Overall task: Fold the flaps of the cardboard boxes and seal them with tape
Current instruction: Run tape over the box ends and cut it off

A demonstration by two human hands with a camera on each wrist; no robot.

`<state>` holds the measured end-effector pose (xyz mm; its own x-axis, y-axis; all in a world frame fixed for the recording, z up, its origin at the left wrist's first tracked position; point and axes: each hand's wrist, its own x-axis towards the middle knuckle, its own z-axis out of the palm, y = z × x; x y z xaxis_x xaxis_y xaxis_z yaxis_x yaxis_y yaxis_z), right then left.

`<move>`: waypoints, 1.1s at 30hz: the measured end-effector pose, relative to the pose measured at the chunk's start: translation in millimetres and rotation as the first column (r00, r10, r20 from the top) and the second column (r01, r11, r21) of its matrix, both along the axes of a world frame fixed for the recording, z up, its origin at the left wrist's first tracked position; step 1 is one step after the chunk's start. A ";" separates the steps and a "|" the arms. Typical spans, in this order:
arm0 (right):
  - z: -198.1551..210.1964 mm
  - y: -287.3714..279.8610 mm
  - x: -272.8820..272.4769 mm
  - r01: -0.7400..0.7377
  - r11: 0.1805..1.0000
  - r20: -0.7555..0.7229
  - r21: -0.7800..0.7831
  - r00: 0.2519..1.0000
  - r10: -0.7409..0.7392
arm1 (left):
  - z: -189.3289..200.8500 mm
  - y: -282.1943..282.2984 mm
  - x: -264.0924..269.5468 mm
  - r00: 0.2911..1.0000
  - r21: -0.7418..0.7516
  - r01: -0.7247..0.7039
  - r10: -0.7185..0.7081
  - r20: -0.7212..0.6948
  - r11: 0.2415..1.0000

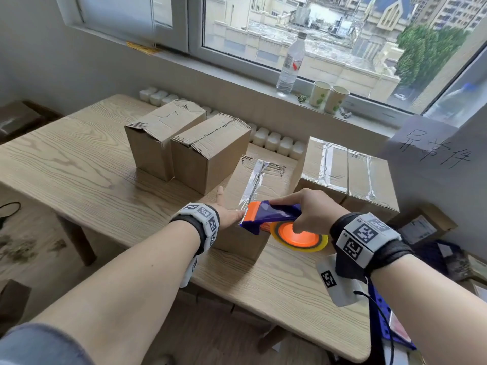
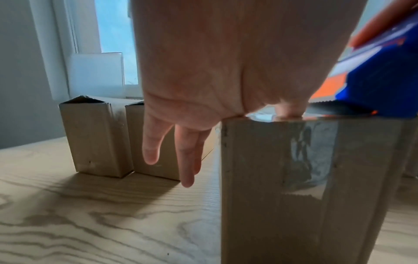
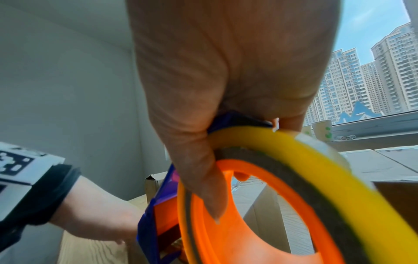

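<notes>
Right hand (image 1: 307, 210) grip round tape dispenser (image 1: 271, 216)

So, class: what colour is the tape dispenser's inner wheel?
Orange; the right wrist view shows the wheel best.

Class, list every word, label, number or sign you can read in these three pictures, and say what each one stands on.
"异常件": handwritten on the grey sheet at the right wall.
Water bottle label: red and white mark, too small to read.
Wrist bands on the left hand and right hand: square code markers, with tiny print too small to read.
Paper cups: green pattern, no text.
Label on the package beside the table: blurred.
</notes>
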<state>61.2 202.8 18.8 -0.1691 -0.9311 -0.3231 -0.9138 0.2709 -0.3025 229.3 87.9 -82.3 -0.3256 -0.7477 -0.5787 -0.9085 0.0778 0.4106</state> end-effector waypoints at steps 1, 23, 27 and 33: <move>0.1 1.3 -2.9 -0.004 1.000 0.007 0.001 1.000 0.004 | -0.9 0.0 -1.0 1.000 -0.005 0.000 0.000 0.001 1.000; 3.4 80.0 -88.0 0.027 0.999 0.046 -0.017 0.999 -0.026 | 4.2 8.3 -6.6 0.996 -0.069 0.002 0.004 0.087 0.998; -4.4 77.4 -85.7 0.021 1.000 0.004 0.000 1.000 -0.021 | 3.8 8.3 -6.9 0.993 -0.063 0.010 -0.002 0.115 0.998; -25.2 63.9 -73.7 -0.011 1.000 -0.078 0.024 0.997 0.013 | 1.2 6.5 -6.4 0.994 -0.027 0.008 -0.005 0.111 1.000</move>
<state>-12.5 266.7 -6.5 -0.1837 -0.9256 -0.3310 -0.9377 0.2661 -0.2235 222.8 94.5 -81.1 -0.2651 -0.7622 -0.5906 -0.9479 0.0937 0.3046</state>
